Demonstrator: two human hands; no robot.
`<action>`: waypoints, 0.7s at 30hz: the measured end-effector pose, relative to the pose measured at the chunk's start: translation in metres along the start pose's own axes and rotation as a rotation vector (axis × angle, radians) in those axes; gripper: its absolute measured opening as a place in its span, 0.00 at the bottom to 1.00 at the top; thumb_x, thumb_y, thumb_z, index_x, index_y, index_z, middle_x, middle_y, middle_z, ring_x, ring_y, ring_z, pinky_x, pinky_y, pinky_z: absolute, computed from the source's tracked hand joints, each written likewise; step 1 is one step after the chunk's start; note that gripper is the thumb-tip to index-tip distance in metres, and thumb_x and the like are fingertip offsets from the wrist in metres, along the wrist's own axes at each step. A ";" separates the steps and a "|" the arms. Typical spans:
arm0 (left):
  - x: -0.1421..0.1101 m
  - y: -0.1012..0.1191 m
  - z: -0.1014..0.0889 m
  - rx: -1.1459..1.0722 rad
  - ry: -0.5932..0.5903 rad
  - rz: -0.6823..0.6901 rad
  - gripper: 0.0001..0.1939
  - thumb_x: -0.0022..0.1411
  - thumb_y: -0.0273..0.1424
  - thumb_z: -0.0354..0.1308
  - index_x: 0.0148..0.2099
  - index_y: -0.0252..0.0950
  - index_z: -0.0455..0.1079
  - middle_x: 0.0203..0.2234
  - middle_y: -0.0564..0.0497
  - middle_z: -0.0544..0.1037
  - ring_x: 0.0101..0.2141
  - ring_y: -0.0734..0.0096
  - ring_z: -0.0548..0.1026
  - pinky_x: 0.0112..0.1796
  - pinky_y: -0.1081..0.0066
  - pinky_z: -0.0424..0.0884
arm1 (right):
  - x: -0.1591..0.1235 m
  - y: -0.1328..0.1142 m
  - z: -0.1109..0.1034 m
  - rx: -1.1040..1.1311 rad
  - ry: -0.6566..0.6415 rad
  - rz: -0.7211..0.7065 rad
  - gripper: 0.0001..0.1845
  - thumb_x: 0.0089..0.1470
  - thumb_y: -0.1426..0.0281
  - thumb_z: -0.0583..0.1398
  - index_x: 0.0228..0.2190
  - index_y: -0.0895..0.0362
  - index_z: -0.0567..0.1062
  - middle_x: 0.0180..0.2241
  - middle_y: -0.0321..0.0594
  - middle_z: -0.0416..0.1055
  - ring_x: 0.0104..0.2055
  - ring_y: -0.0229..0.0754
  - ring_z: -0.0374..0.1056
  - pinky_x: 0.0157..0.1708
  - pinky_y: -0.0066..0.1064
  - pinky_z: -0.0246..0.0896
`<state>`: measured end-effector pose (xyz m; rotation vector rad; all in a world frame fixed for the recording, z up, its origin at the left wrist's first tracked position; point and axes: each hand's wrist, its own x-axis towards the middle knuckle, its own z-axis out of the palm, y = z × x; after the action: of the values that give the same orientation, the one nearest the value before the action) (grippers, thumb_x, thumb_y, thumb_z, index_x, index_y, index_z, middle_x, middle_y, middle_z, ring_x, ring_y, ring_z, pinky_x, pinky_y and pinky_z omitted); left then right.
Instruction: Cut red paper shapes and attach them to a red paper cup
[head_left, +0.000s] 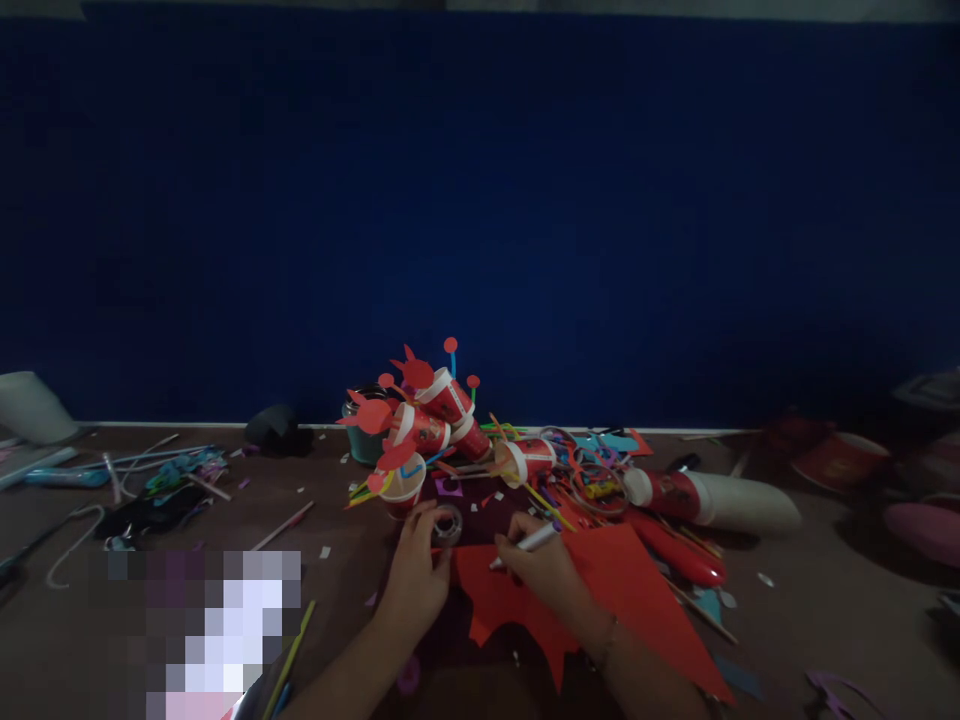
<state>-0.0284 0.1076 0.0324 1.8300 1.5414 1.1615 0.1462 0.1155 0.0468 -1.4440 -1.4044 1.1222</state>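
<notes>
A tape roll (454, 534) and a paper cup (403, 490) crowd the way beyond the left grip (415, 562); ahead of the right grip (541, 568), a toppled cup (535, 459) obstructs. Just left of the left grip, the surface (349, 565) offers passage.

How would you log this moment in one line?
Right hand: holds pen, tip at red paper | Left hand: at red paper's edge, beside tape | Beyond: cups

1. The left forearm (352, 655) is slanting inward.
2. The left hand (416, 562) is lying palm-down, fingers curving forward, thumb standing apart.
3. The right forearm (641, 680) is slanting inward too.
4. The right hand (541, 568) is pinching between thumb and fingers.
</notes>
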 end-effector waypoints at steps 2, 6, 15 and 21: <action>0.000 -0.001 0.001 0.002 0.004 0.002 0.20 0.47 0.17 0.50 0.43 0.38 0.66 0.48 0.43 0.67 0.50 0.59 0.66 0.51 0.55 0.62 | 0.000 0.001 0.001 -0.002 0.010 0.002 0.12 0.41 0.64 0.56 0.16 0.52 0.56 0.09 0.25 0.55 0.16 0.38 0.66 0.15 0.24 0.53; 0.000 -0.003 0.002 0.001 -0.002 0.005 0.21 0.47 0.17 0.49 0.44 0.38 0.65 0.48 0.43 0.66 0.51 0.60 0.65 0.51 0.55 0.62 | 0.001 0.001 0.001 0.004 0.004 0.009 0.13 0.41 0.63 0.56 0.16 0.52 0.56 0.09 0.25 0.55 0.17 0.38 0.67 0.15 0.24 0.53; -0.001 -0.004 0.002 -0.001 0.006 0.020 0.21 0.47 0.17 0.49 0.44 0.39 0.65 0.48 0.44 0.66 0.51 0.60 0.65 0.52 0.54 0.61 | -0.001 -0.006 -0.001 -0.093 0.048 -0.046 0.13 0.44 0.64 0.54 0.16 0.53 0.56 0.11 0.26 0.56 0.18 0.37 0.66 0.16 0.23 0.50; 0.000 -0.001 0.000 0.003 0.014 0.016 0.20 0.47 0.17 0.50 0.43 0.38 0.66 0.47 0.44 0.67 0.50 0.59 0.66 0.51 0.55 0.62 | -0.001 -0.008 -0.001 -0.085 0.086 -0.045 0.12 0.40 0.68 0.54 0.15 0.53 0.54 0.12 0.26 0.52 0.17 0.35 0.61 0.16 0.23 0.51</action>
<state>-0.0288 0.1076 0.0312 1.8432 1.5395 1.1829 0.1452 0.1147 0.0545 -1.4955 -1.4317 0.9711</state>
